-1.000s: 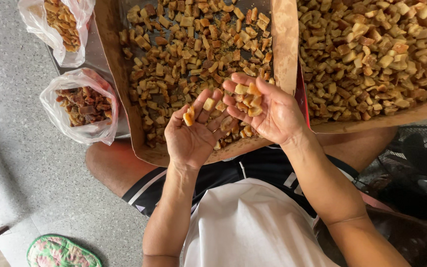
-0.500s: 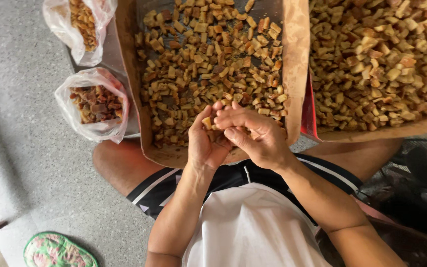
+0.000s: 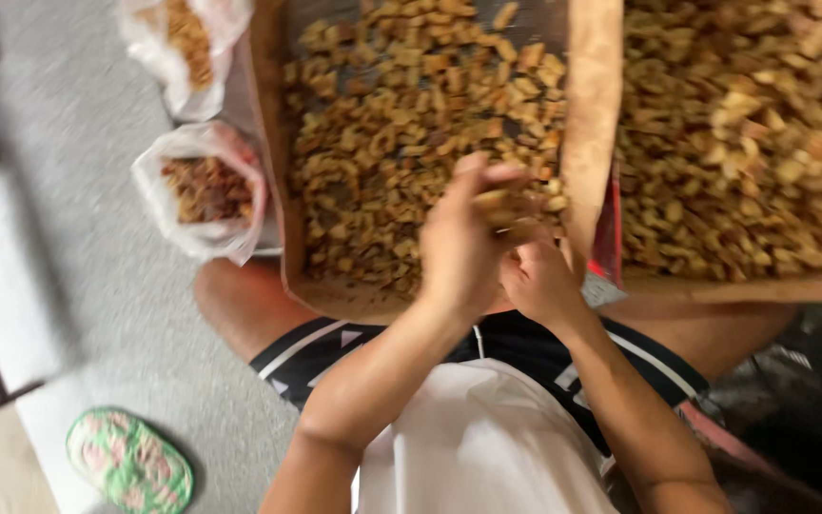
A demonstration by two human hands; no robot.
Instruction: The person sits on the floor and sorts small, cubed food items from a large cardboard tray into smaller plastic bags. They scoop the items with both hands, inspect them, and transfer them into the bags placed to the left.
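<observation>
White bags [image 3: 204, 190] beside brown tray [image 3: 594, 114]

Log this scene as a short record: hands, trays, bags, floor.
left hand: raised over the left tray, fingers curled on small tan pieces; grip blurred
right hand: just beside and below the left hand, touching it
left tray: brown-lined, filled with tan cut pieces, near edge over the lap
right tray: same pieces, packed fuller
bags: two clear plastic ones left of the trays, darker pieces in the nearer one
floor: grey, with a green patterned slipper
</observation>
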